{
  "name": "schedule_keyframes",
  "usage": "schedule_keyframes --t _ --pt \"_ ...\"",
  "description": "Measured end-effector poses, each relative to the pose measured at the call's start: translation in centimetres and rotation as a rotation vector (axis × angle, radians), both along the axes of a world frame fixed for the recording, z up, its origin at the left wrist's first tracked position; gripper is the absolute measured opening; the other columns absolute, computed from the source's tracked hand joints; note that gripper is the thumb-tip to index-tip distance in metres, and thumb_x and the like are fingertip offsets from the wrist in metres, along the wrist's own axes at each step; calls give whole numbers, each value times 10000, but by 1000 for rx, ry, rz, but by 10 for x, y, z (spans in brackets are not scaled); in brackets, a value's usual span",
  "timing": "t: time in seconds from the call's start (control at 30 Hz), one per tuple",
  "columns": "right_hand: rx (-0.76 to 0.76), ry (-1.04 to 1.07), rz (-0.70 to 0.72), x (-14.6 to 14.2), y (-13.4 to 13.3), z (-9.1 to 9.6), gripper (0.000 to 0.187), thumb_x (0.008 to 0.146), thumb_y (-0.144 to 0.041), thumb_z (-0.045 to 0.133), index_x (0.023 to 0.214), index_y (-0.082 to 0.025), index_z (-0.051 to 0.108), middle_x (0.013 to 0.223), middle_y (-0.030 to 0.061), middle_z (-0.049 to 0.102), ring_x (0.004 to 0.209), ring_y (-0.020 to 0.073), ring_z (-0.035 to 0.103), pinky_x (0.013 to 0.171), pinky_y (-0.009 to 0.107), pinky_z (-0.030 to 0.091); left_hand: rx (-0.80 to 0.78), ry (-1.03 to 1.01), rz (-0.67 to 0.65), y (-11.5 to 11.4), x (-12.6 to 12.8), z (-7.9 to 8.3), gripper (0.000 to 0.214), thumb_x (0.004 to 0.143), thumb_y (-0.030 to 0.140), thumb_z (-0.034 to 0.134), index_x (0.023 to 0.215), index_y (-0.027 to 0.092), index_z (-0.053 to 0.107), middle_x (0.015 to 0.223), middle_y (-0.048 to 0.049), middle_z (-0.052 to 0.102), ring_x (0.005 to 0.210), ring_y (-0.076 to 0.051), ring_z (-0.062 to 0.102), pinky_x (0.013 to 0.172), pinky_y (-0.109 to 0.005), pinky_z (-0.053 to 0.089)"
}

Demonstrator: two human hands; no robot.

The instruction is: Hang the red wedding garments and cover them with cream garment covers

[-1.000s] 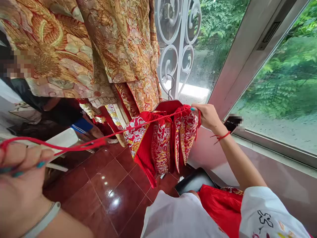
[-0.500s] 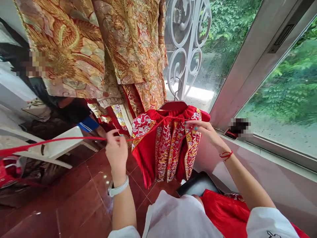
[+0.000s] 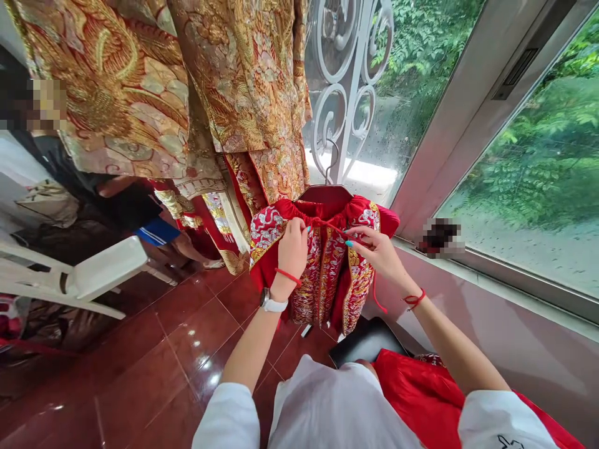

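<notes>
In the head view, the left hand (image 3: 292, 246) and right hand (image 3: 374, 249) each show a narrow pinching grip on a thin red cord (image 3: 333, 226) at the gathered top of a red fabric garment with silver and gold embroidery (image 3: 312, 280). The garment hangs from a dark, broad-shouldered hanger (image 3: 329, 192), beside gold brocade garments (image 3: 248, 81).

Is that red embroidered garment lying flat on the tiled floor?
No, the red embroidered garment hangs from a hanger, whose metal hook shows above the garment's gathered top.
</notes>
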State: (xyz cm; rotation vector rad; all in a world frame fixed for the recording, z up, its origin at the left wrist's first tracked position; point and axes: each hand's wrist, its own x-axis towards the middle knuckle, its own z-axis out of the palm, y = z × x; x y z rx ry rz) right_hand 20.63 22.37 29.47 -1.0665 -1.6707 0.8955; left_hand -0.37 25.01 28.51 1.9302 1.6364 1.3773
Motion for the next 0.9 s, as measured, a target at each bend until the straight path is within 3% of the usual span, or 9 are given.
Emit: schedule_keyframes --t 0.13,0.2,0.3,0.4,0.57,0.67,0.77,0.83,0.9 --pt "52 -11 -52 -2 1 -6 253 888 -389 599 1012 -179 669 586 -58 413 505 88 264 493 264 184 -213 -327 -209 1 -14 1 143 880 97 516 934 220 466 732 50 518 577 -113 472 621 -246 375" --pt "81 3 -50 -4 0 -5 241 904 -376 566 999 -182 673 595 -49 436 504 91 261 490 266 184 -293 -333 -264 2 -15 4 113 866 156 579 885 215 484 641 71 486 542 -113 440 586 -242 342" --pt "121 -14 27 -8 -4 1 226 899 -337 546 979 -187 694 741 3 591 537 95 343 508 265 238 -148 -109 -150 3 -10 8 183 820 169 667 800 216 491 638 60 464 613 -137 474 643 -262 358" --pt "163 -33 63 -11 -10 9 229 891 -295 523 975 -193 710 833 22 643 574 103 399 546 268 294 -18 55 -82 3 -5 7 189 844 98 604 780 218 473 772 8 528 740 -165 532 736 -295 398" --pt "160 -76 57 -6 -16 13 245 876 -260 491 933 -199 722 755 10 613 566 113 394 550 275 298 -48 -51 -193 4 -12 4 137 876 89 535 857 217 492 846 -14 575 783 -168 559 775 -315 439" --pt "147 -101 14 2 -13 10 255 856 -241 487 930 -204 728 675 -9 547 539 111 337 532 275 258 -261 -271 -313 3 -20 10 131 886 87 496 829 205 502 745 10 562 704 -144 566 693 -276 450" --pt "144 -96 -30 10 -4 3 255 843 -247 493 931 -203 728 671 -12 536 548 112 326 539 280 245 -585 -622 -551 -2 -25 22 109 898 130 511 811 194 496 652 38 508 583 -105 530 565 -212 429" --pt "133 -62 -49 13 5 -2 244 825 -262 512 918 -193 726 656 -16 521 548 107 321 539 281 236 -776 -830 -716 -6 -24 27 154 903 200 564 783 194 468 583 74 414 459 -64 410 443 -161 339" --pt "89 12 -65 15 17 -7 235 805 -292 543 912 -184 721 593 -37 442 524 98 285 521 278 203 -872 -966 -756 -7 -21 30 256 904 254 607 734 199 424 538 108 307 383 -34 269 366 -136 225"
